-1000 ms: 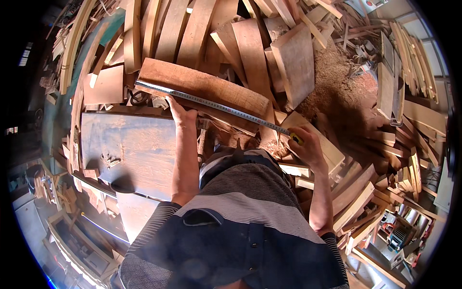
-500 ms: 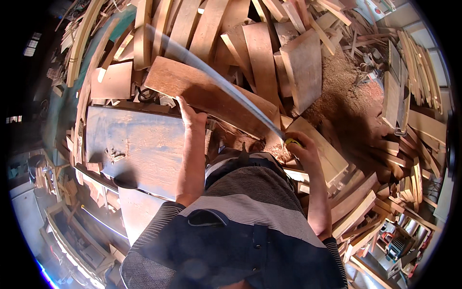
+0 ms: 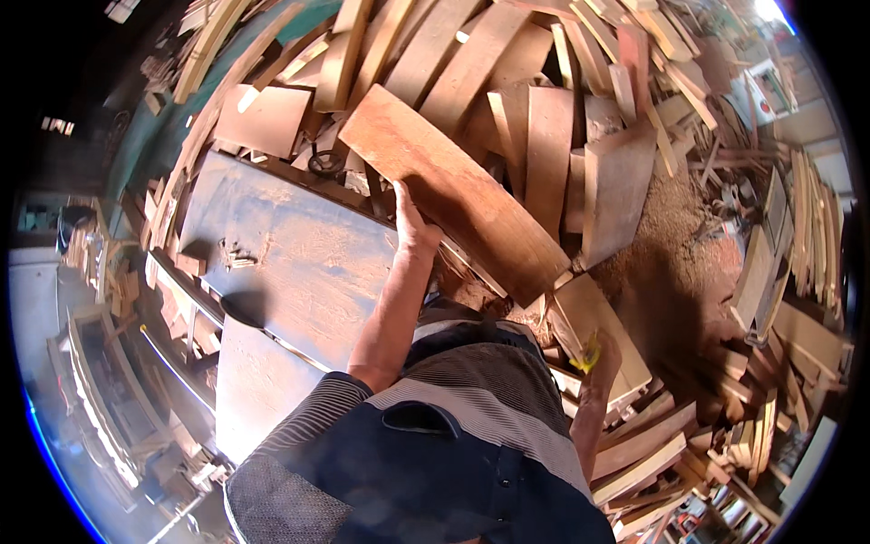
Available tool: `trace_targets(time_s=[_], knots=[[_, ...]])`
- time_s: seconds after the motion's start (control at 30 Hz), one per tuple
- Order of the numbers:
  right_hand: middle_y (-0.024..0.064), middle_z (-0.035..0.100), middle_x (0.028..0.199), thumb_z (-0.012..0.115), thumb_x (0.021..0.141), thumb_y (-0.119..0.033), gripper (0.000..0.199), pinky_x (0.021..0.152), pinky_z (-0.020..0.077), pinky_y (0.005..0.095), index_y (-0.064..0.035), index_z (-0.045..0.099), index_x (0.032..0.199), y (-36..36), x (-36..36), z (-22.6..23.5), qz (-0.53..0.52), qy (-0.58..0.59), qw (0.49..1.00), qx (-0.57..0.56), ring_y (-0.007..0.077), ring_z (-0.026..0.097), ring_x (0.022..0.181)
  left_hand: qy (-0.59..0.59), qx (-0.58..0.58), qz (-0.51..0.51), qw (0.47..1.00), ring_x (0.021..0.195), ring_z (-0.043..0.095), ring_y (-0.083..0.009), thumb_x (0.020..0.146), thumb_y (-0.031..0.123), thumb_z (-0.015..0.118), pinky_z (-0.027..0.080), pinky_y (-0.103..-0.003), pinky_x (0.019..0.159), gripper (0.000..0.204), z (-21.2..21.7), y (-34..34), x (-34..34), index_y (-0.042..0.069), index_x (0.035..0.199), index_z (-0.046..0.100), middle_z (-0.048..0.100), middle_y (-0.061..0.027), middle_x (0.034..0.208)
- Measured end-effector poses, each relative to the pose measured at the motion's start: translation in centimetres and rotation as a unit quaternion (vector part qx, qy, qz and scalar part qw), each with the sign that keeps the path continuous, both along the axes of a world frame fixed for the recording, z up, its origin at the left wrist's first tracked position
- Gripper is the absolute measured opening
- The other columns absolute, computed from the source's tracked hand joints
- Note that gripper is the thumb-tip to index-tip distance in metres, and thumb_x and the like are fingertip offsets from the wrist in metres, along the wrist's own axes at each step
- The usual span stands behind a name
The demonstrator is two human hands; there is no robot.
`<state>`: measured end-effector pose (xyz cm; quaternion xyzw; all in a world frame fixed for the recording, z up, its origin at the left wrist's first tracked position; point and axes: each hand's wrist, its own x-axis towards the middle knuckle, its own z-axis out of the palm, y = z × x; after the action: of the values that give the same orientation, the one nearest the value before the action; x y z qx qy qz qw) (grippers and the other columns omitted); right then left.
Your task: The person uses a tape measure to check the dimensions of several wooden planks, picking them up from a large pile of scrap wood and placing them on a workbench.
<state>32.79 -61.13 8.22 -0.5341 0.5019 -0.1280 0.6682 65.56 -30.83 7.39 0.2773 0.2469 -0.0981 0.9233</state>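
Observation:
My left hand point(image 3: 412, 222) grips the near edge of a long reddish-brown wooden board point(image 3: 467, 195) that lies slanted across a heap of planks. My right hand point(image 3: 603, 354) hangs lower at my right side, closed around a small yellow tape measure point(image 3: 587, 355), with no tape showing. The board runs from upper left to lower right, its far end resting on other boards.
A dusty blue-grey machine table point(image 3: 290, 263) lies to my left, with a handwheel point(image 3: 323, 163) at its far edge. Piles of planks point(image 3: 544, 82) fill the ground ahead and to the right. Sawdust point(image 3: 671, 227) covers a patch on the right.
The metal tape that stretched along the board has drawn back into the case in my right hand, which dropped to my side. My left hand still holds the board.

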Motion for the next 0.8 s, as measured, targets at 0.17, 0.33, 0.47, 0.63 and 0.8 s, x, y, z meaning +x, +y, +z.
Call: trace_targets(time_s=[0.17, 0.33, 0.47, 0.63, 0.8], knots=[[0.0062, 0.063, 0.086, 0.067, 0.092, -0.017, 0.046, 0.055, 0.0551, 0.0303, 0.0036, 0.056, 0.13, 1.5, -1.2, -1.3, -0.013, -0.027, 0.992, 0.122, 0.0174, 0.064, 0.063, -0.039, -0.036, -0.02, 0.998, 0.147, 0.036, -0.0354, 0.094, 0.074, 0.05, 0.025, -0.057, 0.121, 0.09, -1.5, -0.4, 0.2, 0.015, 0.159, 0.032, 0.037, -0.0123, 0.161], [0.0093, 0.065, 0.095, 0.069, 0.09, -0.023, 0.042, 0.067, 0.0622, 0.0414, -0.0012, 0.061, 0.125, 2.9, 0.7, -0.5, 0.012, -0.018, 0.982, 0.19, 0.0217, 0.068, 0.075, -0.022, -0.096, -0.031, 0.995, 0.143, 0.042, -0.0354, 0.091, 0.074, 0.054, 0.03, -0.057, 0.119, 0.09, -1.4, -0.9, 0.1, 0.016, 0.157, 0.036, 0.043, -0.0119, 0.158], [0.0114, 0.065, 0.105, 0.068, 0.09, -0.024, 0.047, 0.073, 0.063, 0.0418, -0.0003, 0.058, 0.13, 3.6, 3.1, 2.3, 0.069, -0.046, 0.973, 0.215, 0.0246, 0.07, 0.086, -0.037, -0.162, -0.049, 0.985, 0.131, 0.053, -0.0325, 0.087, 0.079, 0.054, 0.041, -0.057, 0.11, 0.088, -3.2, -1.5, 0.3, 0.017, 0.149, 0.047, 0.055, -0.0099, 0.145], [0.0158, 0.062, 0.119, 0.064, 0.091, -0.022, 0.052, 0.076, 0.0625, 0.0424, 0.0028, 0.053, 0.135, 3.5, 4.1, 2.8, 0.133, -0.078, 0.96, 0.235, 0.0275, 0.07, 0.096, 0.017, -0.163, -0.055, 0.985, 0.106, 0.062, -0.0277, 0.078, 0.09, 0.052, 0.05, -0.051, 0.093, 0.087, -3.3, -1.8, 0.4, 0.019, 0.127, 0.062, 0.065, -0.0049, 0.113], [0.017, 0.061, 0.121, 0.064, 0.086, -0.02, 0.056, 0.082, 0.0616, 0.041, 0.0036, 0.054, 0.136, 5.1, 6.2, 5.2, 0.179, -0.098, 0.951, 0.234, 0.0272, 0.069, 0.098, -0.183, -0.393, -0.094, 0.897, 0.075, 0.067, -0.0189, 0.099, 0.041, 0.062, 0.048, -0.034, 0.067, 0.029, -8.9, -1.1, -0.1, 0.012, 0.103, 0.066, 0.067, -0.0011, 0.092]])
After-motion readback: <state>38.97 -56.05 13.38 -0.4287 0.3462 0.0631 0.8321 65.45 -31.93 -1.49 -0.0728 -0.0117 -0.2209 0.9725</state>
